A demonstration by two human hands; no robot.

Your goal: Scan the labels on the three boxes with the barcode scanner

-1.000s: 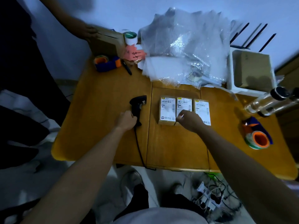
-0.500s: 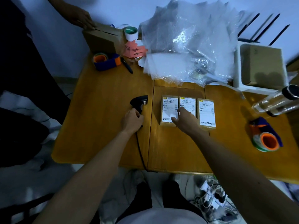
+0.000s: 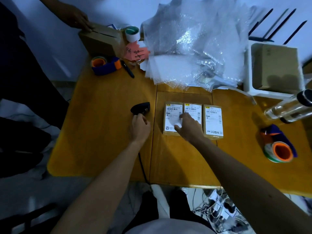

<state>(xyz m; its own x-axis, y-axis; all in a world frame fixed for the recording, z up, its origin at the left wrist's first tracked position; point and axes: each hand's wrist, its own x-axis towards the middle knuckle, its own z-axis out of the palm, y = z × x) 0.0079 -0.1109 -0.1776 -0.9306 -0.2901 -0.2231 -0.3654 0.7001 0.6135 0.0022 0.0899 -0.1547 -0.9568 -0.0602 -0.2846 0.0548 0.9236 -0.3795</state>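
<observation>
While left hand (image 3: 139, 128) closes on barcode scanner (image 3: 141, 108) near bench (image 3: 104, 135) middle | right hand (image 3: 188, 126) flat, fingers released, steadying boxes (image 3: 213, 120) | lift scanner, aim squarely at leftmost label (image 3: 172, 119).

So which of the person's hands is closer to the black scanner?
Left. The left hand is wrapped on the barcode scanner handle; the right hand rests over on the boxes beside it.

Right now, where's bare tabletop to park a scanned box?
Biggest bare patch: left part of the table, between the blue tape dispenser and the near edge, left of the scanner under the left hand. Also the near strip in front of the three boxes, crossed by the right hand's forearm. Crowded: back edge under bubble wrap, right end with bottles.
</observation>
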